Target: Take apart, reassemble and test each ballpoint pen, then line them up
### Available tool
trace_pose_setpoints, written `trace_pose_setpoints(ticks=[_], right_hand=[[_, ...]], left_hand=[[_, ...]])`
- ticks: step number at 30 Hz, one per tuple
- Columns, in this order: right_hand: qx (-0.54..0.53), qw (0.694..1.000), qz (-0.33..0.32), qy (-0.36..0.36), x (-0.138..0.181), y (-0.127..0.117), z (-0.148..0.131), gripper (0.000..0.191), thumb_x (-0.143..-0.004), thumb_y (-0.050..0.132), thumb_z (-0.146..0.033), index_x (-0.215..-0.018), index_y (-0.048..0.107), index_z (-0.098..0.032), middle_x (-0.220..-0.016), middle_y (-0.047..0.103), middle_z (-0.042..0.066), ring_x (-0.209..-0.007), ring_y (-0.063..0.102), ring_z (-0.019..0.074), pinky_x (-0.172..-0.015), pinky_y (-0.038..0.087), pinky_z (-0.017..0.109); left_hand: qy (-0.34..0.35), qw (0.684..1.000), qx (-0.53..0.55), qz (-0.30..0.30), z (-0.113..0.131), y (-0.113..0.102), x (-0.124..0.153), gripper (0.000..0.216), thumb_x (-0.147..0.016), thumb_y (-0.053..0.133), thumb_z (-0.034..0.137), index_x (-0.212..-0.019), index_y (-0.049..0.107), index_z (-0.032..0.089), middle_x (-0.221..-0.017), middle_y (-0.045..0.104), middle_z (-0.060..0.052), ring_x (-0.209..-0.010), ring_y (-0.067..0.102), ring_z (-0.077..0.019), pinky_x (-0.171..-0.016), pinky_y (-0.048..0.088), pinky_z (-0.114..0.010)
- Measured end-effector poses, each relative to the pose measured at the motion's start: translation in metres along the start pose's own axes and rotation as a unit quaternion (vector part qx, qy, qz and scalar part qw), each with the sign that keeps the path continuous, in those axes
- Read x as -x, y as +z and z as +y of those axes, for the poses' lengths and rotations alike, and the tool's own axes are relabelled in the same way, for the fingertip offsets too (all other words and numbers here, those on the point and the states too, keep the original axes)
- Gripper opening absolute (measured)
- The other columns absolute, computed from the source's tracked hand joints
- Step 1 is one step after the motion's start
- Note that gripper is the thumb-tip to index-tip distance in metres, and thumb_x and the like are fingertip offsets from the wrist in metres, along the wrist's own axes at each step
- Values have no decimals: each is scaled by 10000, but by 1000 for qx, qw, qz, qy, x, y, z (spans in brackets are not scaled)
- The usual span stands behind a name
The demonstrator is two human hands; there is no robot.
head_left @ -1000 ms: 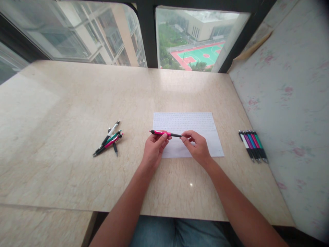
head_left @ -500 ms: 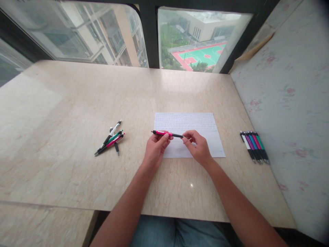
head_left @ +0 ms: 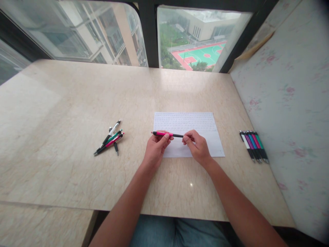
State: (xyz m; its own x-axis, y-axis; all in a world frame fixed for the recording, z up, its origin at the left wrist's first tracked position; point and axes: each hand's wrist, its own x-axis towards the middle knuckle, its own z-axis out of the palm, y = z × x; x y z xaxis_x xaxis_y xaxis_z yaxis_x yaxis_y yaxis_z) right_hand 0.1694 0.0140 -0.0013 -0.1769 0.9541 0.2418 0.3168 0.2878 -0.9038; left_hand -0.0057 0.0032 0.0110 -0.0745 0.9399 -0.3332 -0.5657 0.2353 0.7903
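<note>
A pink pen [head_left: 168,134] with a black grip lies level between my two hands, above the sheet of paper [head_left: 191,147]. My left hand [head_left: 158,145] is closed around its pink barrel, thumb on top. At the black end, my right hand [head_left: 196,145] pinches the tip between thumb and fingers, so the very point is hidden. Rows of small writing fill the upper part of the paper; the lower part looks blank.
On the left, several pens [head_left: 109,140] lie in a loose, crossed pile on the marble-patterned table [head_left: 64,164]. Several more pens [head_left: 254,146] form a neat row at the right, close to the flowered wall [head_left: 295,123]. A window [head_left: 195,37] stands behind the table.
My right fingers have closed in further over the pen's tip, covering the metal point that showed before. The pen and my left hand have hardly moved.
</note>
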Motion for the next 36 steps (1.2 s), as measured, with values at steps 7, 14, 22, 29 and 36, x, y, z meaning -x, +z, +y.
trace_pose_setpoints(ticks=[7,14,22,29,36], right_hand=[[64,996,7,-68,-2,-2,-3,144,-916,571,-280,-1018,654,-222,-945,689,60,-835,650,185,-690,542,322],[92,985,-6,-143,1,0,-9,156,-878,667,-272,-1028,706,-253,-889,702,53,-816,643,193,-755,553,363],[-96,994,54,14,-3,-2,-2,281,-835,707,-315,-1101,650,-245,-873,705,27,-726,649,151,-577,523,269],[-219,966,116,78,-10,-8,5,949,-759,745,-291,-1519,178,-331,-958,692,9,-683,635,132,-521,515,236],[-193,962,168,98,-12,-13,12,943,-768,737,-289,-1518,167,-328,-935,696,3,-645,644,124,-519,506,230]], left_hand=[[39,998,-52,14,-2,0,0,218,-724,812,297,-846,695,159,-817,678,-31,-744,633,-121,-702,467,-245],[98,979,-164,-72,-2,4,7,173,-735,802,298,-777,686,177,-789,688,-33,-760,635,-157,-733,491,-284],[100,971,-205,-72,3,3,7,215,-781,761,357,-827,680,164,-780,688,-33,-707,633,-136,-692,488,-265],[96,957,-257,-93,-2,4,9,227,-837,689,384,-816,668,159,-764,682,-33,-711,630,-137,-676,490,-259],[152,888,-378,-211,-9,7,19,181,-861,642,302,-762,655,151,-703,657,-32,-644,587,-126,-624,456,-247]])
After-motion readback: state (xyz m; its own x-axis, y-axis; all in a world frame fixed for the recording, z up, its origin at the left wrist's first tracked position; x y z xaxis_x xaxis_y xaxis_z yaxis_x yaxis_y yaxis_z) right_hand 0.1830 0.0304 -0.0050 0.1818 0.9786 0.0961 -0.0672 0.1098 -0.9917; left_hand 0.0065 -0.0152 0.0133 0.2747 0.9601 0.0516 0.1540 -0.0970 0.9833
